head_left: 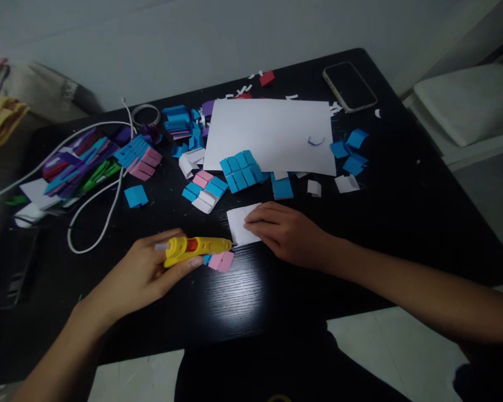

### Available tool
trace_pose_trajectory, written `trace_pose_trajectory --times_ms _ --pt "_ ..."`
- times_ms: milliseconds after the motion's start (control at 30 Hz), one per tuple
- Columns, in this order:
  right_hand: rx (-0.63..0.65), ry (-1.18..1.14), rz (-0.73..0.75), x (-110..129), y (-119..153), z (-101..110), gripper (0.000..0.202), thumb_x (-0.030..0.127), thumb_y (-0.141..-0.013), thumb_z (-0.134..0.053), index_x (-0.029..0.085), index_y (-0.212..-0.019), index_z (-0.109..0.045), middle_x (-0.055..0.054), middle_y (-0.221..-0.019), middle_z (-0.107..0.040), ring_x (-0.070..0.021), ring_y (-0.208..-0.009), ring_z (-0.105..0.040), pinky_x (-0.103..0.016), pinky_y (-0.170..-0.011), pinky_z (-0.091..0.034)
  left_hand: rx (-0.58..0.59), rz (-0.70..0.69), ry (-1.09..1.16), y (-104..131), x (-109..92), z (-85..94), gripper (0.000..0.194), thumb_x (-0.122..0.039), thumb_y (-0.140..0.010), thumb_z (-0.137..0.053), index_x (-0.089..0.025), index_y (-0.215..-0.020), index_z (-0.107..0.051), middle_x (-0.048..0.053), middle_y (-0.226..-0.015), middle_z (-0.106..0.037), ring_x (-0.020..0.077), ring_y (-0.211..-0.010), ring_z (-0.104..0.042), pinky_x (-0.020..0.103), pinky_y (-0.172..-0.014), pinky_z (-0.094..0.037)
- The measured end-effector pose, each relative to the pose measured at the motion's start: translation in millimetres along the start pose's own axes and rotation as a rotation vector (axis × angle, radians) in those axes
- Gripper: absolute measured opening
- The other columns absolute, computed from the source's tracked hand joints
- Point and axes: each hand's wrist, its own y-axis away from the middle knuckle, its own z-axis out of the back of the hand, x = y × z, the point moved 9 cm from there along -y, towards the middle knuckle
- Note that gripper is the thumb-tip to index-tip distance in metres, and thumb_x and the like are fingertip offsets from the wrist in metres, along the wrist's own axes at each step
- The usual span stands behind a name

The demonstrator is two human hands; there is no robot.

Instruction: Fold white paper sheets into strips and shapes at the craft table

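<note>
My left hand [151,271] is wrapped round a yellow hot glue gun [199,247], with a glue stick poking out of its back end. The gun's tip points right, at the near left edge of a small white paper piece [238,226]. On that paper rest the closed fingers of my right hand [283,229]; whether they pinch its edge or something small is hidden. Partly under the gun lies a pink and blue folded paper piece [222,261]. Beyond the white piece sit a blue folded paper block [241,170] and a pink, blue and white one [205,191].
A large white sheet [272,131] lies behind, with paper scraps around it. A phone [350,86] is at the back right. To the left, a white cable [104,231] loops beside a pile of coloured paper strips [81,162]. The black table's [419,223] right edge shows.
</note>
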Motion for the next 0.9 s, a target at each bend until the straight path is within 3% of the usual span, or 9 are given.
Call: trace_pose_trajectory --times_ms 100,300,433,533,633,733,900 --pt "-0.003 0.005 0.005 0 0 0 0.028 0.002 -0.099 -0.050 0.007 -0.115 -0.073 -0.015 -0.114 -0.074 -0.0244 -0.110 -0.066 -0.042 -0.099 -0.060 0.049 -0.027 -0.005 2 -1 -3.1 0.034 -0.045 -0.100 -0.057 -0.020 -0.080 -0.069 0.004 -0.087 -0.071 0.0148 -0.064 -0.065 0.023 -0.053 -0.048" --pt "0.016 0.002 -0.011 0 0 -1 0.030 0.003 -0.100 -0.048 0.011 -0.116 -0.073 -0.014 -0.116 -0.074 -0.0240 -0.112 -0.066 -0.044 -0.099 -0.060 0.036 -0.008 0.039 1 0 2.9 0.021 -0.038 -0.097 -0.063 -0.021 -0.088 -0.072 0.005 -0.095 -0.073 0.0125 -0.058 -0.062 0.024 -0.052 -0.047" --pt "0.015 -0.012 -0.017 -1 0 -1 0.031 0.002 -0.100 -0.048 0.011 -0.116 -0.073 -0.014 -0.116 -0.074 -0.0245 -0.113 -0.066 -0.045 -0.099 -0.060 0.010 -0.017 0.086 6 1 11.5 0.013 -0.035 -0.095 -0.067 -0.026 -0.100 -0.074 0.003 -0.099 -0.074 0.0169 -0.072 -0.069 0.025 -0.060 -0.052" --pt "0.001 -0.017 -0.011 0 0 0 0.028 0.002 -0.100 -0.050 0.008 -0.116 -0.073 -0.015 -0.114 -0.074 -0.0241 -0.112 -0.066 -0.042 -0.100 -0.059 -0.128 0.034 0.092 20 16 28.5 0.015 -0.038 -0.092 -0.069 -0.029 -0.103 -0.073 0.000 -0.100 -0.075 0.0189 -0.076 -0.069 0.026 -0.062 -0.052" --pt "-0.009 -0.018 -0.004 0 0 1 0.027 0.003 -0.100 -0.051 0.007 -0.115 -0.074 -0.015 -0.114 -0.074 -0.0238 -0.111 -0.065 -0.041 -0.100 -0.059 -0.290 0.199 0.026 40 43 46.2 0.021 -0.043 -0.091 -0.069 -0.027 -0.104 -0.069 -0.001 -0.094 -0.071 0.0189 -0.074 -0.065 0.028 -0.065 -0.051" --pt "-0.002 -0.015 -0.011 -1 1 0 0.029 0.004 -0.102 -0.049 0.011 -0.115 -0.074 -0.013 -0.115 -0.074 -0.0236 -0.113 -0.065 -0.043 -0.100 -0.059 -0.296 0.323 -0.120 54 64 47.9 0.023 -0.042 -0.091 -0.063 -0.026 -0.108 -0.062 0.002 -0.100 -0.064 0.0234 -0.083 -0.064 0.034 -0.071 -0.053" --pt "0.005 -0.031 -0.013 -2 1 -1 0.030 0.004 -0.101 -0.049 0.012 -0.117 -0.073 -0.013 -0.117 -0.073 -0.0247 -0.115 -0.065 -0.046 -0.101 -0.059 -0.251 0.399 -0.322 56 82 36.0 0.034 -0.038 -0.083 -0.055 -0.024 -0.114 -0.055 0.011 -0.113 -0.058 0.0358 -0.093 -0.064 0.050 -0.077 -0.055"
